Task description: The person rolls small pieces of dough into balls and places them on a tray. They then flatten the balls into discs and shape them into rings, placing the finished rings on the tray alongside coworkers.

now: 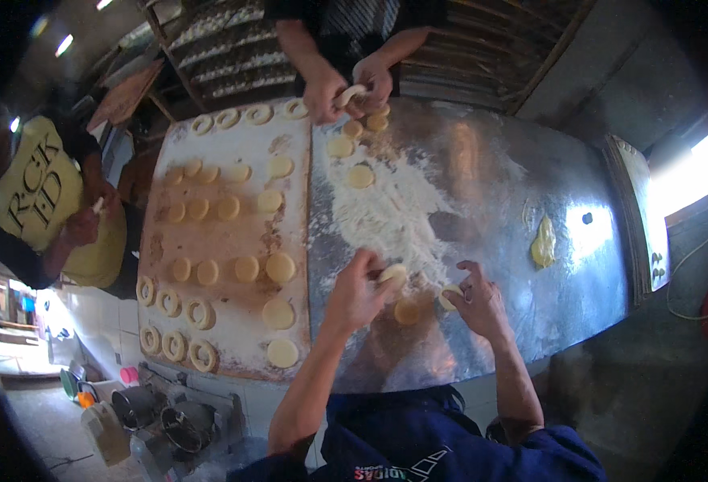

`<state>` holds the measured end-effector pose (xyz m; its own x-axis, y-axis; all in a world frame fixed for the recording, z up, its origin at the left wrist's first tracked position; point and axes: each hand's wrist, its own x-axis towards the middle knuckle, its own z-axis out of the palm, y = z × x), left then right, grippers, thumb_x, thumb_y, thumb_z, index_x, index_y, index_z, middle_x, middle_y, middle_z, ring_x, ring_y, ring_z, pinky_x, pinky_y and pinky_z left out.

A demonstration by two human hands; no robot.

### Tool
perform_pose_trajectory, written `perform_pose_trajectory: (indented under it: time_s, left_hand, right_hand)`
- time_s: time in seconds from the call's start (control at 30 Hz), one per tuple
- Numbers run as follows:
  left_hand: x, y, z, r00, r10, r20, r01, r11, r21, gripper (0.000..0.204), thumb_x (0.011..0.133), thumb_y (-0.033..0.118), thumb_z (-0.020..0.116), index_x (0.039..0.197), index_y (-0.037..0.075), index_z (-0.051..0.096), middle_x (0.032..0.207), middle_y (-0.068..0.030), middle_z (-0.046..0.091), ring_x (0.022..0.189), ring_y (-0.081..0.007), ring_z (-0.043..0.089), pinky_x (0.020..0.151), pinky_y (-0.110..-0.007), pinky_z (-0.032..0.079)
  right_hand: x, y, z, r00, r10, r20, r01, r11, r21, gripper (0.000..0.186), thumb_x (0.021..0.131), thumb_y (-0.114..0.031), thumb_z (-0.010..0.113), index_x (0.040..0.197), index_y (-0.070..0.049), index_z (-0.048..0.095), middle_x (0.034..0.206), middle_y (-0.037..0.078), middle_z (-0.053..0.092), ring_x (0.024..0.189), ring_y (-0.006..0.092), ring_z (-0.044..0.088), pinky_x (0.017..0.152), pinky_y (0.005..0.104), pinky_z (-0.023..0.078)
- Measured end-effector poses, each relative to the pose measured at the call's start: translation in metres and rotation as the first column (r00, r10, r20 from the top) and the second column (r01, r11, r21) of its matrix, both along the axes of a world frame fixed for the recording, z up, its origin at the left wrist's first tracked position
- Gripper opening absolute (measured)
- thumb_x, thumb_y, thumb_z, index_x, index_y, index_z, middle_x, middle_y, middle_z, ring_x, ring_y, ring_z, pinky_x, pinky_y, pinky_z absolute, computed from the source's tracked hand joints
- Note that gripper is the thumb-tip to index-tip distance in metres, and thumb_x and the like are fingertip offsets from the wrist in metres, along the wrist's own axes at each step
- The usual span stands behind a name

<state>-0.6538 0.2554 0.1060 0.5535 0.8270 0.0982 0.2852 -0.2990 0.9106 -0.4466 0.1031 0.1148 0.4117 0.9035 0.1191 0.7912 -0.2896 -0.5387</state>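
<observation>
My left hand is closed on a pale round of dough, gripping it by its edge just above the metal table. To the right of it, my right hand pinches a second dough round between thumb and fingers. Between and slightly below the two hands, a flat dough disc lies on the table. Loose white flour is spread over the surface beyond my hands. Two more dough discs, one of them this pale round, rest at the far side of the flour.
On the left, a floured board bears rows of dough discs and several dough rings. Across the table, a co-worker's hands hold a dough ring. Another person stands at far left. A yellowish lump sits on the right.
</observation>
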Motion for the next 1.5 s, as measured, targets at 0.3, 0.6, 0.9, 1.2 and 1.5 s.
perform_pose_trajectory:
  time_s: [0.3,0.6,0.9,1.2,1.5]
  left_hand:
    - [0.080,-0.102,-0.003,0.989,0.071,0.128,-0.039,0.971,-0.237,0.046,0.080,0.002,0.070,0.122,0.005,0.051,0.097,-0.0065,0.067,0.095,-0.0181,0.066,0.084,-0.036,0.053]
    - [0.042,-0.193,0.025,0.879,0.313,0.358,-0.320,0.947,-0.043,0.074,0.079,0.002,0.074,0.140,0.007,0.032,0.096,-0.0094,0.065,0.092,-0.0241,0.065,0.078,-0.038,0.053]
    - [-0.051,-0.252,0.004,0.640,0.725,0.253,-0.740,0.495,0.456,0.111,0.075,0.005,0.078,0.160,0.016,0.007,0.141,-0.0268,0.047,0.106,-0.0435,0.058,0.086,-0.042,0.048]
    - [-0.151,-0.370,-0.011,0.287,0.769,0.571,-0.954,0.179,0.239,0.059,0.097,0.012,0.053,0.152,0.011,0.032,0.115,-0.0212,0.062,0.094,-0.0364,0.064,0.085,-0.040,0.053]
    - [-0.180,-0.426,0.009,-0.073,0.800,0.596,-0.994,-0.104,0.018,0.056,0.108,0.019,0.034,0.159,0.017,0.013,0.141,-0.0226,0.050,0.092,-0.0294,0.061,0.081,-0.039,0.052]
  right_hand:
    - [0.035,-0.030,-0.005,0.568,0.276,-0.775,-0.167,0.961,0.220,0.037,0.097,-0.023,0.065,0.122,0.002,0.057,0.088,0.006,0.065,0.088,0.0174,0.064,0.086,0.0347,0.051]
    - [0.008,-0.026,-0.002,-0.083,0.555,-0.828,-0.586,0.645,0.491,0.043,0.088,-0.024,0.073,0.120,-0.002,0.055,0.113,0.008,0.058,0.099,0.0181,0.057,0.083,0.0328,0.048]
    - [-0.128,-0.049,0.044,-0.092,0.561,-0.823,-0.885,0.333,0.325,0.047,0.085,-0.023,0.074,0.119,-0.007,0.046,0.105,0.004,0.052,0.098,0.0154,0.057,0.081,0.0295,0.048]
    - [-0.242,-0.153,0.056,-0.177,0.554,-0.814,-0.960,0.085,0.267,0.047,0.085,-0.023,0.073,0.120,-0.007,0.047,0.108,0.005,0.053,0.101,0.0167,0.057,0.084,0.0305,0.047]
    - [-0.291,-0.217,0.058,-0.185,0.536,-0.823,-0.978,-0.019,0.208,0.047,0.086,-0.022,0.073,0.122,-0.006,0.047,0.111,0.006,0.053,0.104,0.0180,0.056,0.087,0.0315,0.047]
